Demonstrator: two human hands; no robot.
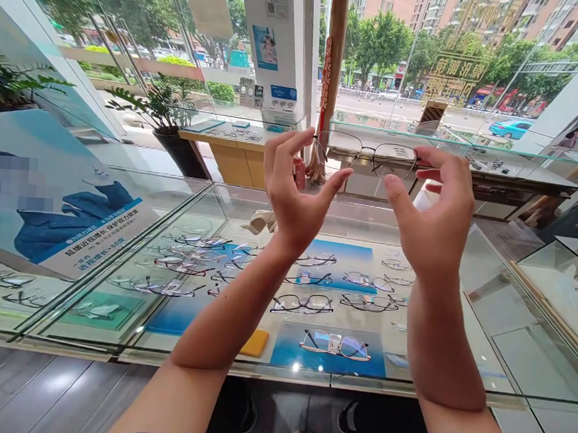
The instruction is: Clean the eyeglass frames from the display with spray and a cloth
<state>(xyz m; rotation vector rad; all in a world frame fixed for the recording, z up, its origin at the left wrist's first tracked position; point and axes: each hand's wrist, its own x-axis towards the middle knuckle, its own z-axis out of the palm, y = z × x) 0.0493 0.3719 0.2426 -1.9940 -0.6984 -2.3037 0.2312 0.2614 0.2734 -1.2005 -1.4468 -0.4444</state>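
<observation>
A pair of thin dark-rimmed eyeglasses [367, 149] is held up in front of me, above the glass display case [408, 215]. My left hand [295, 190] pinches it at the left end, near the hinge. At the opposite end, my right hand [433, 200] grips the frame with the fingers, its thumb below the right lens. Through the lenses, parts of the temples show behind. Under my forearms, several more glasses lie in rows inside the case, among them a pair with clear bluish lenses [335, 345] on a blue card [284, 355].
A large poster board [100, 230] leans over the case at left. Beyond stand a potted plant [170, 112], a yellow-fronted counter [228, 156], a wooden post [335, 61] and another glass counter [515, 167]. A yellow cloth-like item [255, 343] lies in the near case.
</observation>
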